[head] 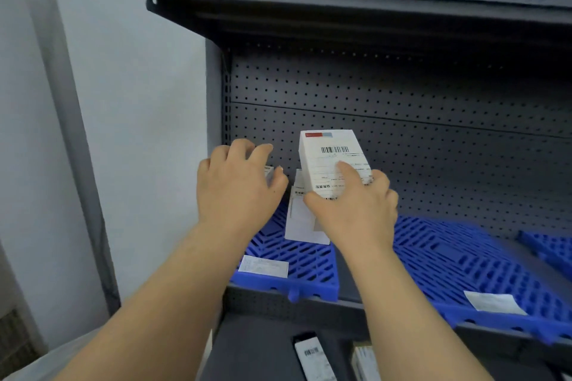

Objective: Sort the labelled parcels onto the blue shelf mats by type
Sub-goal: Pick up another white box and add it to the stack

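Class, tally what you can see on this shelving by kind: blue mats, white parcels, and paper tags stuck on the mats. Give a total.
Blue mats: 3
White parcels: 5
Paper tags on mats: 2
Total: 10

Matt perforated metal shelf [402, 95], ribbed blue plastic mats [464, 260], seemingly smooth card parcel [331, 160].

A dark grey metal shelf rack [371, 18] with a perforated back panel [433, 120] stands against a pale wall [123, 102].
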A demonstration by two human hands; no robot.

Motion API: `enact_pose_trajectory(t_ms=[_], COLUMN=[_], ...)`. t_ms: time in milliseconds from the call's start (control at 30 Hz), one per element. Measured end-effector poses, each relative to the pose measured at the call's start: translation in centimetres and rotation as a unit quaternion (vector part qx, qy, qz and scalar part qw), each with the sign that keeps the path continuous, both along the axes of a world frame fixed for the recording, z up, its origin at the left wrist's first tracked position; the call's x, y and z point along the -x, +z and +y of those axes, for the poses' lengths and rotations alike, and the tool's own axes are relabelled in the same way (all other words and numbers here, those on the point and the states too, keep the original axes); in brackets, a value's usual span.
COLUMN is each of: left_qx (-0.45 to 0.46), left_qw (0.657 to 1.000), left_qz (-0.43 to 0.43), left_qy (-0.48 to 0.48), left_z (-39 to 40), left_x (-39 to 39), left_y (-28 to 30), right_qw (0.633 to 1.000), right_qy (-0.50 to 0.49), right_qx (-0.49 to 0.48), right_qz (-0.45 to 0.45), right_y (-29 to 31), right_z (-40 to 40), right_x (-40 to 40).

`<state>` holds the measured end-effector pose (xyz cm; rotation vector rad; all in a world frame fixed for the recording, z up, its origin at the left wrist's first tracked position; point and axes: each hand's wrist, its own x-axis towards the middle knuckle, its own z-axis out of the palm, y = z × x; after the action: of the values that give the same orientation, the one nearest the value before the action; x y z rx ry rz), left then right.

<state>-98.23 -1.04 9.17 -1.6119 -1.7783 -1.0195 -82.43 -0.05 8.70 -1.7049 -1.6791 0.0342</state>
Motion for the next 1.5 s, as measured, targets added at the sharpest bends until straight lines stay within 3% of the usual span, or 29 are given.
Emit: enact_pose_trajectory(t_ms=[333,533,1033,1133,1267,1500], left_qx=[0.021,0.081,0.16,0.153,0.131,0.073], left_qw=[0.999,0.995,0.98,0.977,0.973,0.944], left_qz=[0.004,0.005,0.0,-0.01,-0.005,-0.022], left_qy=[-0.026,-0.057,-0.121,-0.15,-0.192,-0.32], left_z=[9.0,13.3,17.2,17.0,16.5,13.4], left_x=[3.2,4.7,5.8,4.7,1.8,-6.5], left_y=[-0.2,-0.3,-1.3,-0.6,0.4,1.0], right_qw=[0.998,0.994,0.976,0.983,0.988,0.965], right_qy=[-0.022,-0.05,-0.068,-0.085,-0.145,-0.228], right_qx=[0.04,0.084,0.204,0.16,0.028,-0.126], right_qz=[0.033,0.054,0.022,0.04,0.041,0.034], right_y=[0.9,0.4,0.6,1.0,1.4,1.7], right_z=[8.3,11.4,14.5,13.9,12.0,5.7], right_x=[2.7,4.8,5.8,4.9,2.6,-5.0])
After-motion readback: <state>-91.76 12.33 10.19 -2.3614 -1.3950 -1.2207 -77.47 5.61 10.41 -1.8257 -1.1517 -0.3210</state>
